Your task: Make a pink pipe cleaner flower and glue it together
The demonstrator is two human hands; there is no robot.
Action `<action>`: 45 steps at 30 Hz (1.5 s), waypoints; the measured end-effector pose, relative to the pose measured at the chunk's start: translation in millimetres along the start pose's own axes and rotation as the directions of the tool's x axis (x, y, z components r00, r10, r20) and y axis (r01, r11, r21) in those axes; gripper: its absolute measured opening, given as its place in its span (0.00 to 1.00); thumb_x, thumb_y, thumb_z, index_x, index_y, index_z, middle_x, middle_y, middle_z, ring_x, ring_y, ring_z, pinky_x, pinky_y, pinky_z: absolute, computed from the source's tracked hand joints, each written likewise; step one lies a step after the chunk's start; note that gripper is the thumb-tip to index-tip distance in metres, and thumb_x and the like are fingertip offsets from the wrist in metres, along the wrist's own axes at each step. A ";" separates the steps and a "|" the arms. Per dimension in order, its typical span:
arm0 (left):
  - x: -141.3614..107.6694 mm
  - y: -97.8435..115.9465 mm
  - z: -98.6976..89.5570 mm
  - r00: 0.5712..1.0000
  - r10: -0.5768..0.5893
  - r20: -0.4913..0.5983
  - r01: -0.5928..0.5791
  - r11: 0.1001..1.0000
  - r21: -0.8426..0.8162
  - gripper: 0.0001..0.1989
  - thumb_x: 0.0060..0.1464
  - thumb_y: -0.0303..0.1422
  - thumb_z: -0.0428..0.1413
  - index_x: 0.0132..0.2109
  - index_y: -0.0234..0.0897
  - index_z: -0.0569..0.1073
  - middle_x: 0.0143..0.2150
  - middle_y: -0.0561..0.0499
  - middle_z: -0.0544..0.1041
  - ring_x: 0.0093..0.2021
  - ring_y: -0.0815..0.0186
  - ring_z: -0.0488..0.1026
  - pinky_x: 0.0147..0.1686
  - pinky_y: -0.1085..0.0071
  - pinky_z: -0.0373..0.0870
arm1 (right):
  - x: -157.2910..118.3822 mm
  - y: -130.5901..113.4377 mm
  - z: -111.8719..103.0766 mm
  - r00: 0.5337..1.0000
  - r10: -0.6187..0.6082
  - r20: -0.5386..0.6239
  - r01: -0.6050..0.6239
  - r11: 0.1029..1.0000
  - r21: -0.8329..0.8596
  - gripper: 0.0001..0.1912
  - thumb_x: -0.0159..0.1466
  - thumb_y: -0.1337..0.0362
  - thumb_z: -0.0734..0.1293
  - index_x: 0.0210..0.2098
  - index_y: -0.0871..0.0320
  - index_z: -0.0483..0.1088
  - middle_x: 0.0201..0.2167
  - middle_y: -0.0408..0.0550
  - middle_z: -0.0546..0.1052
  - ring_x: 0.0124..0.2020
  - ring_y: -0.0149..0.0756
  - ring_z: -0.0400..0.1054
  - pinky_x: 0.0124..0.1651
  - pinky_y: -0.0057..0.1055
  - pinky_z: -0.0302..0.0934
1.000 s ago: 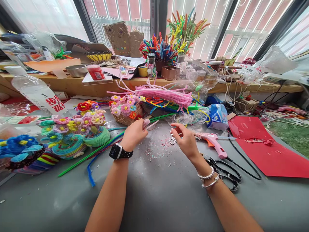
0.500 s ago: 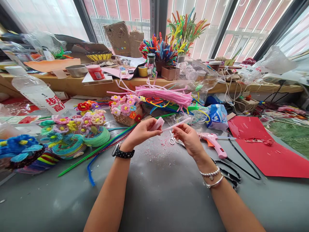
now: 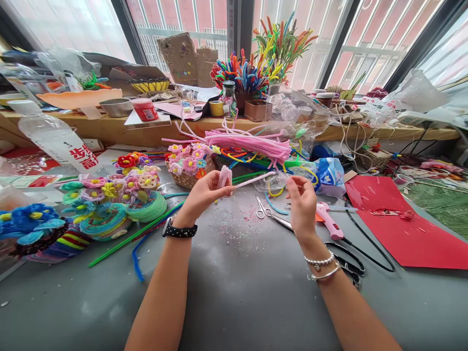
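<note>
My left hand (image 3: 206,195) is closed on a pale pink pipe cleaner (image 3: 224,176), pinching its looped, folded part between thumb and fingers. The straight tail of that pipe cleaner sticks out to the right, its tip free in the air. My right hand (image 3: 302,207) is apart from it, off to the right, with loosely curled fingers and nothing visible in them. Between and below the hands, small scissors (image 3: 262,208) lie on the grey table (image 3: 234,292) among scattered glitter. A pink glue gun (image 3: 329,222) rests just right of my right hand.
Behind the hands lies a bundle of pink pipe cleaners (image 3: 252,144), beside a basket of fuzzy flowers (image 3: 188,165). More flower pots (image 3: 146,207) and a bottle (image 3: 58,141) stand left. Red card (image 3: 413,219) and black-handled scissors (image 3: 345,261) lie right. A cluttered ledge (image 3: 204,127) runs behind.
My right hand has let go of the pipe cleaner's tail and moved right. My left hand has shifted slightly left, and the folded part now stands more upright.
</note>
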State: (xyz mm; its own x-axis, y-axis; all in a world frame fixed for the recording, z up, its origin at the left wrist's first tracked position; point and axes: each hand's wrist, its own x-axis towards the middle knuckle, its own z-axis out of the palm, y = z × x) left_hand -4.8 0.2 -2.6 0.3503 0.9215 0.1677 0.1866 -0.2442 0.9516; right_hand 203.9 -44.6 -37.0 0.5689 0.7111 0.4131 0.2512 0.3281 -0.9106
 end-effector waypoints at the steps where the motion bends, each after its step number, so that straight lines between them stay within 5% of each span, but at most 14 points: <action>1: 0.4 -1.1 2.0 1.000 -0.012 0.009 0.012 0.999 0.030 0.14 0.41 0.37 0.57 0.34 0.34 0.64 0.28 0.55 0.68 0.28 0.72 0.67 0.28 0.74 0.64 | -2.8 -2.4 0.6 0.986 -0.167 0.021 0.168 0.977 -0.128 0.15 0.55 0.55 0.63 0.37 0.57 0.66 0.37 0.50 0.71 0.37 0.37 0.65 0.37 0.35 0.62; 4: 0.9 -4.3 10.2 0.998 -0.036 0.053 0.031 0.994 0.101 0.15 0.41 0.38 0.57 0.33 0.34 0.64 0.27 0.55 0.68 0.28 0.71 0.68 0.27 0.74 0.63 | -12.1 -6.8 5.4 0.817 -0.501 0.286 0.575 0.748 -0.331 0.17 0.55 0.60 0.64 0.44 0.54 0.64 0.44 0.50 0.69 0.48 0.41 0.59 0.53 0.44 0.51; 7: 0.4 -5.4 17.0 0.991 -0.030 0.130 0.019 0.997 0.080 0.15 0.42 0.38 0.56 0.34 0.34 0.64 0.28 0.54 0.68 0.29 0.71 0.68 0.27 0.73 0.64 | -18.7 -3.6 10.6 0.685 -0.540 0.489 0.718 0.615 -0.326 0.13 0.58 0.62 0.62 0.43 0.54 0.64 0.39 0.48 0.72 0.43 0.38 0.63 0.56 0.46 0.44; 11: 0.0 -4.7 20.7 0.985 -0.007 0.172 0.001 0.999 0.036 0.14 0.43 0.37 0.56 0.34 0.33 0.64 0.29 0.53 0.69 0.29 0.71 0.68 0.28 0.74 0.63 | -21.6 1.6 12.5 0.691 -0.498 0.524 0.702 0.637 -0.319 0.06 0.60 0.64 0.59 0.34 0.57 0.67 0.29 0.48 0.73 0.32 0.35 0.65 0.43 0.35 0.58; 15: 2.7 -5.2 20.7 0.994 -0.027 0.104 0.029 1.000 -0.011 0.13 0.45 0.38 0.54 0.34 0.33 0.65 0.27 0.53 0.71 0.27 0.71 0.69 0.27 0.74 0.63 | -21.0 -0.4 11.5 0.715 -0.455 0.532 0.657 0.697 -0.287 0.08 0.61 0.65 0.57 0.30 0.59 0.66 0.27 0.49 0.72 0.31 0.35 0.64 0.36 0.30 0.58; 19: 5.4 -6.8 18.4 0.996 -0.048 -0.074 0.046 0.999 -0.029 0.12 0.47 0.39 0.53 0.31 0.33 0.66 0.26 0.51 0.73 0.27 0.70 0.70 0.28 0.73 0.63 | -19.2 -4.1 11.1 0.821 -0.311 0.478 0.473 0.840 -0.266 0.08 0.61 0.65 0.57 0.29 0.60 0.66 0.24 0.47 0.70 0.26 0.31 0.63 0.32 0.27 0.57; 23: 5.7 -7.8 18.1 0.994 -0.059 -0.087 0.055 0.997 -0.047 0.11 0.46 0.38 0.54 0.32 0.32 0.67 0.29 0.48 0.75 0.28 0.69 0.71 0.29 0.72 0.64 | -15.7 -4.1 11.4 0.871 0.007 0.491 0.084 0.983 -0.164 0.08 0.59 0.62 0.59 0.29 0.60 0.65 0.19 0.41 0.66 0.20 0.26 0.58 0.25 0.24 0.53; 26: 5.3 -8.0 20.2 0.997 -0.040 -0.072 0.037 0.998 -0.049 0.11 0.46 0.37 0.54 0.32 0.32 0.67 0.30 0.47 0.76 0.29 0.68 0.72 0.29 0.72 0.65 | -13.5 -1.3 12.5 0.813 0.203 0.546 -0.193 0.978 -0.077 0.10 0.57 0.58 0.61 0.28 0.60 0.65 0.17 0.38 0.64 0.16 0.23 0.53 0.20 0.23 0.47; 32: 4.3 -9.5 23.9 0.999 0.031 -0.014 -0.032 0.996 -0.077 0.11 0.46 0.36 0.55 0.35 0.32 0.67 0.33 0.46 0.76 0.36 0.65 0.73 0.36 0.70 0.66 | -13.1 -2.6 11.8 0.562 0.420 0.713 -0.626 0.779 0.035 0.13 0.52 0.57 0.65 0.25 0.60 0.61 0.14 0.33 0.58 0.12 0.18 0.42 0.16 0.22 0.35; 36: 4.4 -11.4 25.5 0.995 0.096 0.027 -0.095 0.995 -0.030 0.12 0.46 0.36 0.54 0.36 0.32 0.68 0.35 0.47 0.75 0.37 0.65 0.73 0.38 0.69 0.67 | -12.9 -6.2 9.8 0.438 0.410 0.800 -0.718 0.695 0.036 0.13 0.53 0.57 0.65 0.24 0.60 0.60 0.13 0.33 0.58 0.12 0.17 0.42 0.16 0.21 0.32; 39: 4.2 -12.1 26.1 0.992 0.125 0.028 -0.126 0.989 0.072 0.12 0.47 0.37 0.53 0.36 0.33 0.69 0.34 0.47 0.75 0.36 0.65 0.72 0.37 0.70 0.67 | -13.4 -7.9 10.0 0.401 0.408 0.820 -0.723 0.691 0.009 0.12 0.54 0.57 0.64 0.26 0.60 0.59 0.14 0.33 0.61 0.12 0.16 0.41 0.16 0.21 0.31; 42: 3.4 -11.4 25.9 0.990 0.137 0.009 -0.137 0.978 0.160 0.12 0.49 0.39 0.52 0.35 0.33 0.70 0.32 0.48 0.76 0.32 0.67 0.72 0.33 0.72 0.67 | -14.3 -7.6 11.1 0.455 0.404 0.794 -0.681 0.732 0.017 0.11 0.55 0.57 0.63 0.29 0.58 0.59 0.16 0.34 0.63 0.11 0.17 0.41 0.16 0.21 0.33; 45: 2.6 -9.9 25.6 0.989 0.148 0.008 -0.147 0.968 0.204 0.13 0.50 0.40 0.50 0.34 0.33 0.71 0.30 0.48 0.76 0.27 0.70 0.70 0.28 0.74 0.65 | -14.4 -4.5 12.1 0.593 0.343 0.728 -0.532 0.846 0.034 0.11 0.55 0.57 0.63 0.31 0.57 0.60 0.17 0.35 0.64 0.13 0.19 0.46 0.16 0.21 0.38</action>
State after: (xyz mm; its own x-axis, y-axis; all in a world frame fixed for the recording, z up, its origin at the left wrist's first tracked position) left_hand 17.7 -2.8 -18.2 0.3815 0.8726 0.3051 0.3163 -0.4333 0.8439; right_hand 185.1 -48.7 -38.7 -0.1470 0.9872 -0.0615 -0.1167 -0.0790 -0.9900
